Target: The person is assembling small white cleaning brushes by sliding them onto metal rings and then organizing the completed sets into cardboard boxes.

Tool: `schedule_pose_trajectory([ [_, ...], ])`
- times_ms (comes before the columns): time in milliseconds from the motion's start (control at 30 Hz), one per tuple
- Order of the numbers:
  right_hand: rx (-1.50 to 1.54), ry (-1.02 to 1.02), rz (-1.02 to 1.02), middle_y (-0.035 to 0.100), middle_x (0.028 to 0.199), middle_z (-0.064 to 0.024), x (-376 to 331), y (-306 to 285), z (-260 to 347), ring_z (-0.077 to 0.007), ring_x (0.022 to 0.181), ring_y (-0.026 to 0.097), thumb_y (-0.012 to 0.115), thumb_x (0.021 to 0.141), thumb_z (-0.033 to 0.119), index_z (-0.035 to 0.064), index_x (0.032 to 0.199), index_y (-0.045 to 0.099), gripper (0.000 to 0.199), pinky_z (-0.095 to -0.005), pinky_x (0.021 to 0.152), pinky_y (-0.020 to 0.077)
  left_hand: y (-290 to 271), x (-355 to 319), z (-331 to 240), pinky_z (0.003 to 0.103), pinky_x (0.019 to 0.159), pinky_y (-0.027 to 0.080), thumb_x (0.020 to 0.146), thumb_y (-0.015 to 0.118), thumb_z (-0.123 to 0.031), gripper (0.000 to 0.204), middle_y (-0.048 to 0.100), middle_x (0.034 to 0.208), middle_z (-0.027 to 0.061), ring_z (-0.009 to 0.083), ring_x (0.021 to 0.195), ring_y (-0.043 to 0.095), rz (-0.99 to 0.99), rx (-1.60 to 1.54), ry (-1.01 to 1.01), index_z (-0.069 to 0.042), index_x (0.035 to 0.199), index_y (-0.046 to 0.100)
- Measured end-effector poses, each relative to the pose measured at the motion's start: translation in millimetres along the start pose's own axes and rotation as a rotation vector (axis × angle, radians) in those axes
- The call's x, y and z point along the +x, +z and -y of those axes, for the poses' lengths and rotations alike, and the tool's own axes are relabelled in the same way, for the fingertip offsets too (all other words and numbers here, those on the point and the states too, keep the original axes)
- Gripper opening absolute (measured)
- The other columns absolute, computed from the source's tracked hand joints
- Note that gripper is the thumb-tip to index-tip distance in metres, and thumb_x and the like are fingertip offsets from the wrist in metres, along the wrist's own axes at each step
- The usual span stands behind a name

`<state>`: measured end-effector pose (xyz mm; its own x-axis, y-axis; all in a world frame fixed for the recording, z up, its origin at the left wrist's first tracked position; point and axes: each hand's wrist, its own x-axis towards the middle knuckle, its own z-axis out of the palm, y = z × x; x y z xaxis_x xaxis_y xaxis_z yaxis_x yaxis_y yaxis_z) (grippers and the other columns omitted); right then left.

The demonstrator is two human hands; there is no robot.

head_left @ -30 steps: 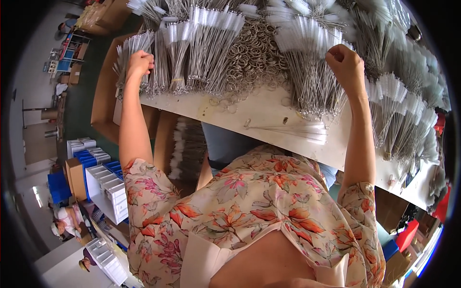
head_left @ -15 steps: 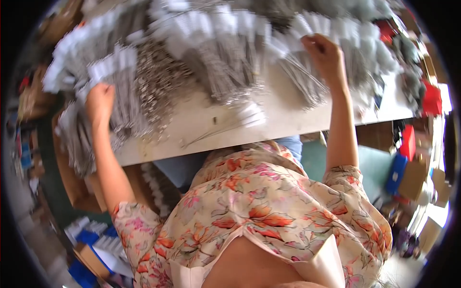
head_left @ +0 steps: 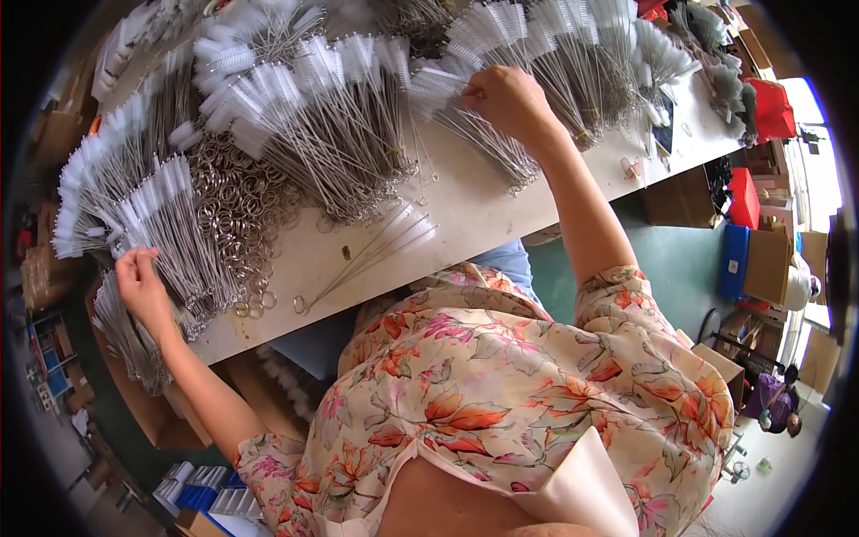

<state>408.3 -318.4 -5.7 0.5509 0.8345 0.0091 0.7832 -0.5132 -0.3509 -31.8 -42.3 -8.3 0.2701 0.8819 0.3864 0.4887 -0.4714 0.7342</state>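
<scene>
On the white table (head_left: 268,324), my left hand (head_left: 145,288) is closed in a pinch at the left side of a bundle of small wire brushes (head_left: 183,237) with white bristles. What its fingertips hold, if anything, cannot be made out. My right hand (head_left: 512,100) reaches across to a smaller bunch of wire brushes (head_left: 492,148), its fingers curled at the bristle end. Its grip is partly hidden by the hand itself. A few brushes with ring ends (head_left: 358,259) lie loose by the front edge. A heap of metal rings (head_left: 237,201) sits between the bundles.
Big bundles of brushes (head_left: 331,125) cover the back of the table, with more (head_left: 582,72) at the far right. A red bag (head_left: 769,109) is at the right end. Below the left edge is a cardboard box (head_left: 165,416); another box (head_left: 684,201) stands under the right side.
My view has turned, so the table appears tilted and shifted left, and the blur is gone. My right hand is slightly closer over the smaller bunch; my left hand remains by the left bundle.
</scene>
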Motion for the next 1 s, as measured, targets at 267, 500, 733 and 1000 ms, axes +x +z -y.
schedule_pose_trajectory([
  [267,0.075,-0.112,-0.123,0.060,0.063,-0.0075,13,-6,-18,-0.0214,0.061,0.060,0.065,0.070,0.023,0.0062,0.075,0.065,0.017,-0.0332,0.061,0.0477,66,-10,-134,0.019,0.061,0.041,0.092,0.048,-0.013,0.027,0.052,0.077,-0.0009,0.0046,0.064,0.048,0.201,-0.411,0.033,0.000,0.114,0.056],
  [500,0.476,-0.071,-0.833,0.063,0.072,-0.0089,11,-77,-24,-0.0241,0.066,0.061,0.066,0.067,0.027,0.0109,0.074,0.066,0.018,-0.0351,0.062,0.0479,108,-24,-183,0.016,0.040,0.019,0.093,0.048,-0.020,0.027,0.043,0.070,-0.0054,-0.0014,0.050,0.028,0.440,-0.533,-0.032,0.000,0.107,0.060],
  [733,0.278,0.100,-0.725,0.062,0.070,-0.0014,9,-118,-170,-0.0099,0.058,0.054,0.064,0.079,0.030,0.0088,0.087,0.068,0.023,-0.0253,0.058,0.0448,106,-36,-144,0.015,0.039,0.019,0.093,0.046,-0.023,0.030,0.046,0.073,-0.0032,-0.0014,0.050,0.030,0.509,-0.627,-0.248,0.002,0.105,0.059],
  [1000,-0.057,0.372,-0.526,0.066,0.085,-0.0074,47,-136,-244,-0.0249,0.085,0.062,0.068,0.067,0.041,0.0213,0.083,0.070,0.026,-0.0375,0.075,0.0476,107,-53,-139,0.014,0.039,0.020,0.093,0.046,-0.023,0.029,0.046,0.074,-0.0024,-0.0002,0.050,0.031,0.566,-0.718,-0.350,0.001,0.101,0.060],
])
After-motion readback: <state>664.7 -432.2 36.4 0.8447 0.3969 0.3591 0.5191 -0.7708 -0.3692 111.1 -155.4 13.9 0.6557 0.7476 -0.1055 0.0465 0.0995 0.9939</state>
